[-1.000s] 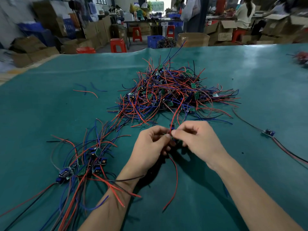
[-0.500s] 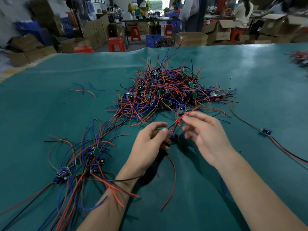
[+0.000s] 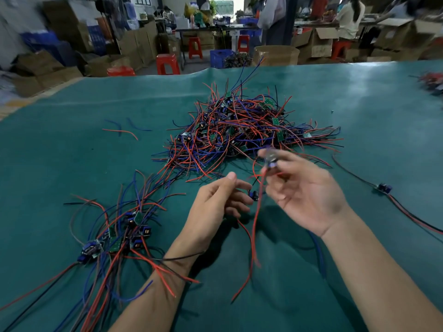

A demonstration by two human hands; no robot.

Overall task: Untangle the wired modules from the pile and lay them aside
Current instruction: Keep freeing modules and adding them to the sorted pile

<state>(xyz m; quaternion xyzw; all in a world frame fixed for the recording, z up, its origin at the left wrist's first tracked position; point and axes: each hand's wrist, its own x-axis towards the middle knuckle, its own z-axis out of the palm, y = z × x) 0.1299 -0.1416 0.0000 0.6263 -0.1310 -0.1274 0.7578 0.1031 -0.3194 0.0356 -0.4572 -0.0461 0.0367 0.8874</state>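
Right hand (image 3: 309, 192) pinches a blurred module (image 3: 270, 159) at its fingertips, red wire (image 3: 254, 226) trailing below. Left hand (image 3: 215, 202) grips a second module (image 3: 253, 195) just beside. Tangled pile (image 3: 244, 133) beyond both grips; sorted modules (image 3: 119, 233) left of them; lone module (image 3: 381, 188) to the right.

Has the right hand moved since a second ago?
Yes. The right hand has parted from the left hand and lifted toward the pile.
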